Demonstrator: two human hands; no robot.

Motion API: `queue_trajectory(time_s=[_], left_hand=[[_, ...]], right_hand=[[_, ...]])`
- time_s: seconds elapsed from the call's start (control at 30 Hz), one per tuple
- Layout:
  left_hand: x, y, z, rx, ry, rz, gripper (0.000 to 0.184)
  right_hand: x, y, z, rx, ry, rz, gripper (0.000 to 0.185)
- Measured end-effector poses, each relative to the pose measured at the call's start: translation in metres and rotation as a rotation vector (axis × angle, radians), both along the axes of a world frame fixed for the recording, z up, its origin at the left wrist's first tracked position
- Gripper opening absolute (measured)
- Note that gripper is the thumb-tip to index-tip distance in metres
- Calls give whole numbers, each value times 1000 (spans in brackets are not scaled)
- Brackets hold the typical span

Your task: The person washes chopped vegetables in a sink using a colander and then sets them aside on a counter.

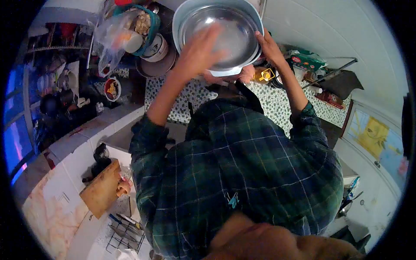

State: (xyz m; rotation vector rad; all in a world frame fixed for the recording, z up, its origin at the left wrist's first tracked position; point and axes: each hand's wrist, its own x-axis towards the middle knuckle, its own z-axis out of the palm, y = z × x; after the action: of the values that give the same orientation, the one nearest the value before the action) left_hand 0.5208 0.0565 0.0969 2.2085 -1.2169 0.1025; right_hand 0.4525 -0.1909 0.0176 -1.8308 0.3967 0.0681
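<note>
A shiny metal bowl (236, 41) sits inside a larger pale grey-blue plastic basin (176, 30) at the top of the view. My right hand (269, 47) grips the right rim of the basin, its thumb by the bowl's edge and the other fingers hidden underneath. Motion blurs my left hand (203, 53), which is over the left side of the bowl with fingers stretched apart. Whether it touches the metal I cannot tell. Nothing shows inside the bowl.
Left of the basin stand a teal basket (154, 24), a plastic bag (113, 39) and stacked pots (157, 51). A small bucket with scraps (112, 89) is further left. Behind my right forearm are a green packet (308, 60) and a yellow object (263, 75). A wooden board (100, 188) leans lower left.
</note>
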Motion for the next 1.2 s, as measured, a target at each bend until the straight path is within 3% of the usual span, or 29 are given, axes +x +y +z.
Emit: queue_trajectory(time_s=[0.03,0.1,0.23,0.3,0.37,0.47,0.67,0.77,0.83,0.9,0.93,1.1,1.17,1.2], left_hand=[[19,-4,-12,-4,-7,9,47],[57,-7,-35,304,-175,410,50],[77,-18,-54,597,-174,483,42],[84,-22,-55,741,-52,492,41],[88,-16,-51,716,-75,450,35],[98,-8,-42,651,-116,337,29],[106,-6,-15,442,-129,117,31],[106,-13,-6,370,-186,24,32],[106,-20,-5,437,-236,-1,33],[91,-32,23,369,-157,-19,32],[86,-36,31,304,-76,-51,32],[109,-23,11,167,-234,-161,32],[124,-1,11,281,-27,-96,25],[89,3,38,73,-201,38,19]], right_hand=[[0,0,1,-4,-7,9,46],[-3,4,5,-86,-110,15,48],[-13,15,18,-232,-173,29,52],[-14,16,16,-277,-208,22,53],[-18,11,14,-317,-237,14,54],[-19,-6,7,494,226,8,70],[-13,-16,5,469,361,106,77],[-11,-11,20,393,272,27,86],[-10,-8,36,476,250,52,78],[-6,7,52,1,-48,140,64],[0,3,34,73,-156,176,55],[13,-14,0,72,40,145,64],[11,-19,-4,141,156,130,68],[7,-17,9,167,212,195,69]])
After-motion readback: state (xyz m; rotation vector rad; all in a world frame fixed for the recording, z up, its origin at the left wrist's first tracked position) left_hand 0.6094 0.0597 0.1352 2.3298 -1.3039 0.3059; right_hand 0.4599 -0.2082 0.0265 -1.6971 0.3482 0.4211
